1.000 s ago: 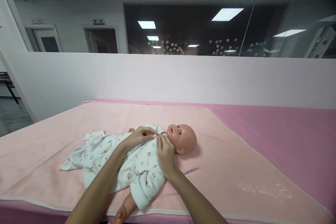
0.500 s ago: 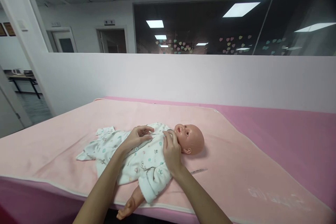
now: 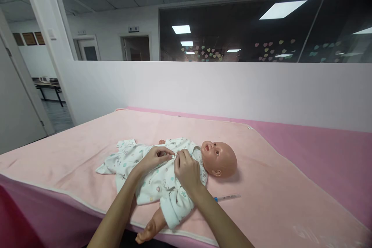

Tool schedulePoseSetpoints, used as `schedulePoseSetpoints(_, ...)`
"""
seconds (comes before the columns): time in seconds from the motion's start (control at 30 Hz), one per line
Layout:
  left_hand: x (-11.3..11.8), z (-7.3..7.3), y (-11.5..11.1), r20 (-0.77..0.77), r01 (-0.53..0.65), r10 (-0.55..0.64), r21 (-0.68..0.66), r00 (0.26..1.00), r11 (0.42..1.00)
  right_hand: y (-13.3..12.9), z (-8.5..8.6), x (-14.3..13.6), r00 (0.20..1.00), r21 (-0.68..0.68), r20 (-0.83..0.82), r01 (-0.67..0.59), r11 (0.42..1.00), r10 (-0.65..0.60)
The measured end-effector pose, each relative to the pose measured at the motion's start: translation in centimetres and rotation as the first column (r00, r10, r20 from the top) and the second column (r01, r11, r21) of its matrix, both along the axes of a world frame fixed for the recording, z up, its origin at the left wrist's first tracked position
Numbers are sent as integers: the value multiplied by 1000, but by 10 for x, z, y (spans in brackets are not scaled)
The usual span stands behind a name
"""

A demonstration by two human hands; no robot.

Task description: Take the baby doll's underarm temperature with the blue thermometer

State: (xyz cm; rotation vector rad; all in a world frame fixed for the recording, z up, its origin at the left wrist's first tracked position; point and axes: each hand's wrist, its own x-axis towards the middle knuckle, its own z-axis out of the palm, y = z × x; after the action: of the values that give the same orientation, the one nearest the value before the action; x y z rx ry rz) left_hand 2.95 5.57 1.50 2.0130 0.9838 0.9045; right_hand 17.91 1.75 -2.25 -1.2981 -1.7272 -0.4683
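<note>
From my seat at the head camera feed I see the baby doll on its back across the peach blanket, its head toward my right and its mouth open. The blanket lies over the pink-covered bench, leaving a pink strip bare along the back and right. The doll wears a white romper with small printed figures and dots; the garment's legs lie flat toward my left.

Both bare hands are at the romper's chest, fingertips close together. The left hand has thumb and forefinger pinched on a bit of the front. The right hand is curled with its fingertips on the front edge, nearer the doll's neck; its thumb is hidden from me, so I cannot tell whether it grips the cloth.

The doll's near forearm comes out of a rolled cuff and reaches past the blanket's near edge. Just beside my right forearm lies a slim clear stick with a blue end. Behind the bench I have a white partition, and above it a dark window carrying heart stickers.
</note>
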Motion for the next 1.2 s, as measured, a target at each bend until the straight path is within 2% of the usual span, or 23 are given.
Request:
schedulePoseSetpoints(0.13,-1,-6,5,-2,-25,25,-26,1000,999,-3,3,1,1000,-18,-26,-13,1000,12)
schedulePoseSetpoints(0.3,-1,-4,6,-14,-19,19,-24,1000,1000,-6,5,5,996,-55,-2,-84,995,84)
schedulePoseSetpoints(0.5,-3,1,1,33,78,-76,-59,997,995,-4,4,7,987,-76,-62,-153,985,148)
schedulePoseSetpoints(0.7,1,-1,0,-72,55,-54,21,996,998,0,0,7,984,-44,-89,-161,986,156)
schedulePoseSetpoints(0.83,5,-4,-2,-67,10,-4,96,998,995,-1,0,7,982,-40,-109,-160,986,155)
schedulePoseSetpoints(1.03,4,-5,-6,-6,-7,8,161,1000,987,-1,0,7,974,-33,-148,-176,984,169)
schedulePoseSetpoints(1.2,8,-6,-10,-91,-38,61,236,994,971,-1,0,8,973,-34,-154,-180,983,173)
